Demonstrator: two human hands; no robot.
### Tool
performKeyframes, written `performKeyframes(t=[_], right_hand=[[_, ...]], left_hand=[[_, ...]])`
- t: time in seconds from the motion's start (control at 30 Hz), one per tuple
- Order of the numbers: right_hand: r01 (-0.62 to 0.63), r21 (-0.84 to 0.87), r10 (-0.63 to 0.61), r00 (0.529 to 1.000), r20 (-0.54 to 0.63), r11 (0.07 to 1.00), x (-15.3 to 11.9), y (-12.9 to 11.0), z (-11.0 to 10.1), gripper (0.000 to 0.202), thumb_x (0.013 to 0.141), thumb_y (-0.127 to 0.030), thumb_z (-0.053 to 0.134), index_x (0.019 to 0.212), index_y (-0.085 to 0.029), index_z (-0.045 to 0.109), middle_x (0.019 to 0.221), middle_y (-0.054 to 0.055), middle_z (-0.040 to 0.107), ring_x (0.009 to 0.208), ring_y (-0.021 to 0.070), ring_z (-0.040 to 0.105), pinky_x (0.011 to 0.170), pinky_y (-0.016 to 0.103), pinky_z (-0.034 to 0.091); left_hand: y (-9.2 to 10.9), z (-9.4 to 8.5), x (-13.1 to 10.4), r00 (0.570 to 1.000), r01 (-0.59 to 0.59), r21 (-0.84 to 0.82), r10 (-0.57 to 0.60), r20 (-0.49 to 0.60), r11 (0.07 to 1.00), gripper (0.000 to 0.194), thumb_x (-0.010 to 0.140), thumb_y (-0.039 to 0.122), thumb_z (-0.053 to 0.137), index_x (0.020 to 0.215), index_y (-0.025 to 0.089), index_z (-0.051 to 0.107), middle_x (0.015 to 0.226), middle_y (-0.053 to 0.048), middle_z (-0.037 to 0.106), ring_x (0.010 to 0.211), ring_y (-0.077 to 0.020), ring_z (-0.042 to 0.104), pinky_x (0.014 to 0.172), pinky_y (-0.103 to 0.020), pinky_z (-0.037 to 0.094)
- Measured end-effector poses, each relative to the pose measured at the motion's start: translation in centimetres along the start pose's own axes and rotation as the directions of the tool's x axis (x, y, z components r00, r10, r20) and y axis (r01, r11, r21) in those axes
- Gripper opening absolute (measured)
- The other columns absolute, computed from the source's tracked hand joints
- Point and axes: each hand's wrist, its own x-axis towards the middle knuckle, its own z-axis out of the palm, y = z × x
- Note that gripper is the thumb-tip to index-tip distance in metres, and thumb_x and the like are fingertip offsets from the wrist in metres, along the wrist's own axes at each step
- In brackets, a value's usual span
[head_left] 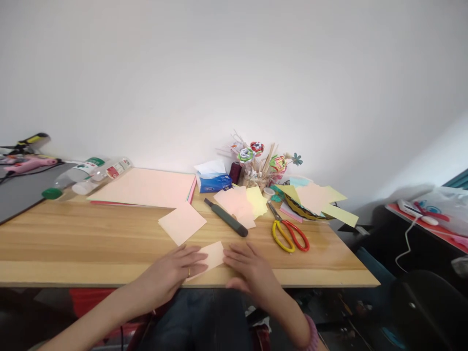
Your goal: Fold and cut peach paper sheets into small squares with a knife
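Observation:
A small pale peach paper (213,255), seemingly folded, lies at the table's front edge between my hands. My left hand (179,267) rests flat over its left part, fingers stretched out, a ring on one finger. At the paper's right end, the fingertips of my right hand (250,268) touch its corner, with the thumb apart from the fingers. Just behind lies a stack of peach square sheets (182,223). To the right of that stack is a dark green utility knife (226,217). Scissors (290,234) with one yellow and one red handle lie farther right.
Large coloured sheets (146,187) and two plastic bottles (87,170) lie back left. A blue tissue pack (214,183) stands near a jar (255,181) of paper flowers and sticks. Loose papers (237,202) and a paper-filled basket (307,210) are at right. A glue gun (32,164) lies far left.

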Motion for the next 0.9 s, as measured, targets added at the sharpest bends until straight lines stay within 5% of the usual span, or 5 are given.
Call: performKeyframes(t=[0.13,0.33,0.5,0.67,0.9], right_hand=[[-0.157,-0.047,0.159,0.987,0.023,0.986,3.5,2.2,-0.3,0.025,0.093,-0.028,0.047,0.114,-0.021,0.059,0.118,0.006,0.062,0.109,0.0162,0.056,0.093,0.035,0.045],[-0.298,-0.171,0.320,0.940,0.117,0.939,8.9,3.7,2.1,0.036,0.088,-0.036,0.055,0.118,-0.018,0.053,0.118,0.007,0.055,0.098,0.0198,0.058,0.081,0.041,0.050],[-0.347,-0.223,0.388,0.904,0.179,0.911,10.1,3.5,2.6,0.035,0.088,-0.036,0.055,0.118,-0.017,0.053,0.118,0.008,0.056,0.098,0.0197,0.058,0.081,0.041,0.050],[-0.418,-0.200,0.450,0.879,0.156,0.886,7.3,2.2,-0.8,0.035,0.089,-0.034,0.054,0.119,-0.018,0.052,0.116,0.008,0.056,0.095,0.0187,0.059,0.079,0.039,0.051],[-0.400,0.068,0.380,0.902,0.203,0.914,-3.9,-1.6,-6.1,0.048,0.092,-0.022,0.034,0.139,-0.022,0.032,0.113,0.009,0.058,0.093,0.0154,0.064,0.072,0.023,0.053]], left_hand=[[0.8,0.0,0.8,0.997,0.078,-0.024,-0.078,-0.003,0.997,0.037,0.094,0.015,0.037,0.125,0.026,0.054,0.127,-0.004,0.057,0.118,-0.0207,0.047,0.097,-0.035,0.044],[1.1,0.2,2.1,0.982,0.191,-0.039,-0.191,0.016,0.981,0.026,0.094,0.024,0.043,0.113,0.021,0.061,0.107,-0.008,0.056,0.103,-0.0221,0.050,0.089,-0.035,0.045],[0.3,-1.5,2.9,0.953,0.265,-0.207,-0.222,0.208,0.942,0.036,0.083,0.029,0.063,0.118,0.021,0.058,0.106,-0.005,0.051,0.100,-0.0197,0.051,0.089,-0.030,0.043],[-0.8,-2.8,3.7,0.935,0.232,-0.245,-0.147,0.321,0.941,0.049,0.068,0.033,0.078,0.112,0.019,0.062,0.107,-0.005,0.050,0.105,-0.0218,0.050,0.091,-0.030,0.042],[-2.4,-2.5,4.3,0.912,0.192,-0.218,-0.092,0.400,0.957,0.060,0.066,0.041,0.078,0.120,0.021,0.059,0.121,-0.008,0.053,0.109,-0.0269,0.055,0.089,-0.030,0.043]])
